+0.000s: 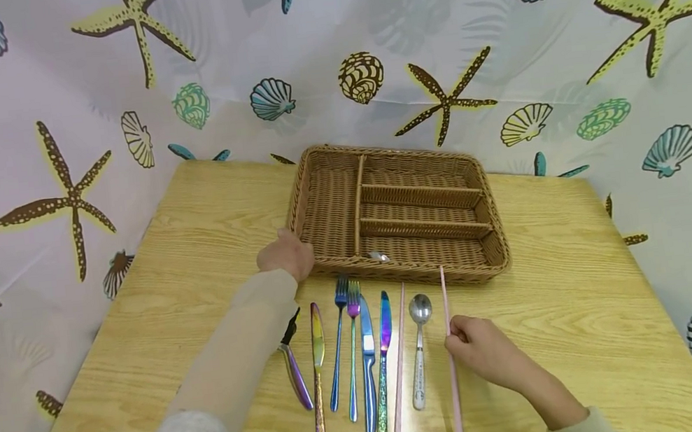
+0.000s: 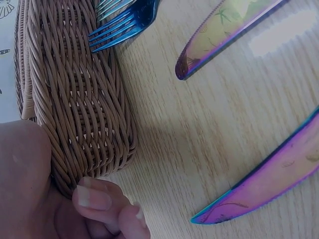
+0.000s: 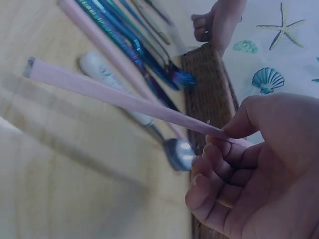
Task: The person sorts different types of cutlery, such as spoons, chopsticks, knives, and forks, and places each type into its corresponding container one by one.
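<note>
My left hand point(image 1: 287, 254) grips the front left corner of a brown wicker cutlery basket point(image 1: 497, 228); its fingers curl at the corner in the left wrist view. A pink chopstick point(image 1: 456, 401) is pinched between the thumb and fingers of my right hand point(image 1: 483, 346), its thin end near the basket's front wall. In the right wrist view that chopstick point(image 3: 124, 101) crosses above the spoon point(image 3: 180, 153). Just left of the right hand lie the white-handled spoon point(image 1: 420, 370) and a second pink chopstick point(image 1: 400, 358).
Left of these lie two iridescent forks point(image 1: 353, 303), several coloured knives point(image 1: 367, 326) and a purple-handled utensil point(image 1: 297, 376), partly behind the left sleeve. A small silver piece point(image 1: 378, 256) shows inside the basket's front compartment. Shell-print cloth point(image 1: 314, 36) hangs behind the wooden table point(image 1: 212, 209).
</note>
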Demonstrator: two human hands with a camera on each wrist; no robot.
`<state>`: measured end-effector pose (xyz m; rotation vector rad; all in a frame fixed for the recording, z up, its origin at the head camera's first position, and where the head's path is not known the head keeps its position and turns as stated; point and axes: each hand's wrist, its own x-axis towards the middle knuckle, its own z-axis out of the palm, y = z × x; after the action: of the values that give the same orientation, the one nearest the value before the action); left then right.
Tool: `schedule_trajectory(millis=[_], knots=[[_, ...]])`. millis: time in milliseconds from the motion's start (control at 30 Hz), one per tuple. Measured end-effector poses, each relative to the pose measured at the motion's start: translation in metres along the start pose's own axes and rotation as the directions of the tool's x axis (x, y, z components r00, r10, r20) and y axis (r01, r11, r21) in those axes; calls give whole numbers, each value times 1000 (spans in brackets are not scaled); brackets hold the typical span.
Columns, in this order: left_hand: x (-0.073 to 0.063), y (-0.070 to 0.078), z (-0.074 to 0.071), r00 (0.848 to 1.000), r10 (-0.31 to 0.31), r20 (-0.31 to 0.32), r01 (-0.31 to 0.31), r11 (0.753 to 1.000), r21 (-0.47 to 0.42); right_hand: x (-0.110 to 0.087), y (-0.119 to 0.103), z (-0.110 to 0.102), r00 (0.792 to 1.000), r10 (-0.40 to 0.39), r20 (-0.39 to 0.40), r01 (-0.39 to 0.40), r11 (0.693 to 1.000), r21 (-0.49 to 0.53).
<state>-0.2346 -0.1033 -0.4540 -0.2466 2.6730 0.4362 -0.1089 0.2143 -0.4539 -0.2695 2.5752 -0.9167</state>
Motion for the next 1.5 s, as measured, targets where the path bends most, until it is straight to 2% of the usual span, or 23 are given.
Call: schedule_trajectory(millis=[267,400,633,933,1233,1367,1467,1500], knots=[[2,-5,0,1000,-17,16,17,999,-28,17,-35,-15,990,-77,116,63,991,116],[2,-5,0,1000,-11,12,11,1000,-26,31,-52,-19,985,-99,142,78,986,148],[2,-7,-1,1000,3,14,-3,1000,0,56,-78,-27,980,-147,135,131,984,121],[4,-8,0,1000,-10,4,10,1000,1,91,-104,-31,976,-167,139,162,986,46],[4,-8,2,1000,-8,-16,8,1000,-2,130,-121,-27,977,-212,31,210,976,54],[4,-6,2,1000,7,-28,-6,999,36,149,-124,-24,979,-202,-41,204,976,72],[4,-4,2,999,1,-41,0,1000,26,164,-128,-23,979,-184,-89,188,981,45],[4,-3,2,999,-18,-45,17,1000,-9,170,-128,-23,979,-177,-99,181,983,33]])
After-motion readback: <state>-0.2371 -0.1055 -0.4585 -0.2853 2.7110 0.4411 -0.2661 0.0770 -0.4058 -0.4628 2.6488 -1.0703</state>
